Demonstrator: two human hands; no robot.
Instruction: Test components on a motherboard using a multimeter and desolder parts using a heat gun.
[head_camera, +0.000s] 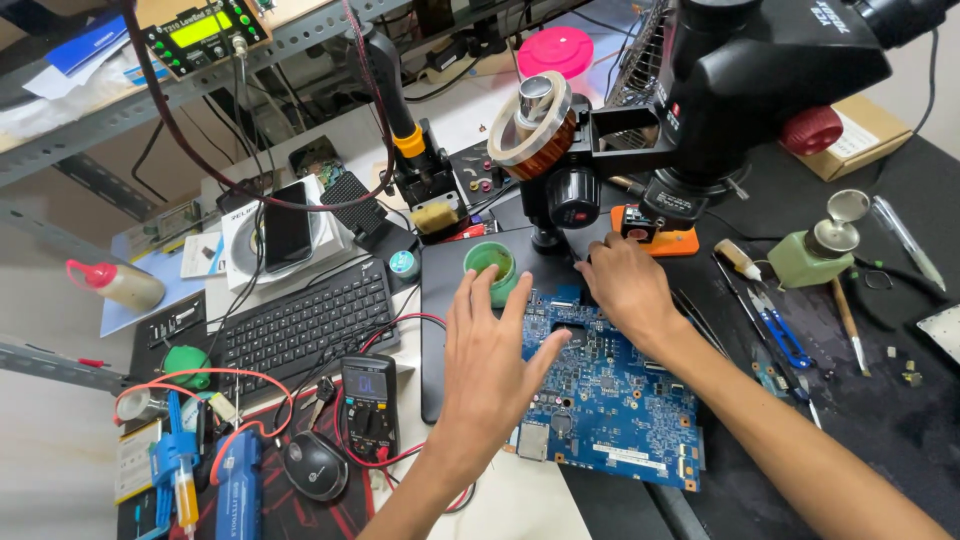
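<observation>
A blue circuit board (610, 400) lies flat on a black mat (445, 300) under a black microscope (740, 70). My left hand (490, 360) hovers open with spread fingers over the board's left edge, its fingertips near a small round green tub (492, 262). My right hand (625, 290) rests on the board's far edge near the microscope's base, fingers curled down onto the board; whether it pinches anything I cannot tell.
A black keyboard (305, 322), a multimeter (368, 405) with red leads, a black mouse (315, 465) and a phone (287, 227) on a white box lie to the left. Tweezers, blue snips (780, 330) and a green dispenser bottle (815, 255) lie to the right.
</observation>
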